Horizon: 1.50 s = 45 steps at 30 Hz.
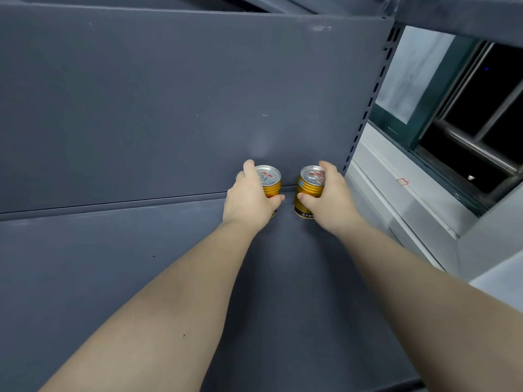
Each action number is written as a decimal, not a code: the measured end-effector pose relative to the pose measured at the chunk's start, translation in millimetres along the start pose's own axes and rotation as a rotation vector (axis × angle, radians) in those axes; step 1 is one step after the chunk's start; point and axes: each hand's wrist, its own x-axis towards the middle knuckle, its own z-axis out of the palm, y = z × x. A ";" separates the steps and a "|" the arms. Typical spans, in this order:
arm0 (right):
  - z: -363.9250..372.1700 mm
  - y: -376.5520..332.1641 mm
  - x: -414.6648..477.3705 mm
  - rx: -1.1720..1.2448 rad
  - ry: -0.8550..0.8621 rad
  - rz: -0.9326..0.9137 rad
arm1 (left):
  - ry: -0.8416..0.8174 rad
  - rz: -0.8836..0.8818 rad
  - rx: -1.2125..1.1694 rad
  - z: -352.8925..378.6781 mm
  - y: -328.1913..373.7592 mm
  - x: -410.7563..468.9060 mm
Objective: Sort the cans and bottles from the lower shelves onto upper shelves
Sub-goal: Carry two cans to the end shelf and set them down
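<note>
Two short gold cans with silver tops stand upright at the back right of a dark grey shelf (pixel 113 264), close to its back panel. My left hand (pixel 249 199) is wrapped around the left gold can (pixel 272 182). My right hand (pixel 328 198) grips the right gold can (pixel 307 189). The cans are a small gap apart and their bases seem to rest on the shelf. My fingers hide most of each can's side.
The grey back panel (pixel 169 108) rises behind the cans. A slotted upright post (pixel 368 108) marks the shelf's right end. Beyond it are a white wall ledge (pixel 410 199) and a dark window (pixel 481 123). Another shelf edge (pixel 467 15) runs overhead.
</note>
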 end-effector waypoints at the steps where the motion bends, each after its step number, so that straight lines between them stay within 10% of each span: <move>1: 0.9 1.9 0.5 0.011 0.003 0.001 | 0.002 -0.003 -0.012 1.3 -0.2 1.0; 45: 9.3 12.1 25.3 0.102 -0.001 0.106 | 0.001 -0.018 -0.048 22.0 7.7 1.1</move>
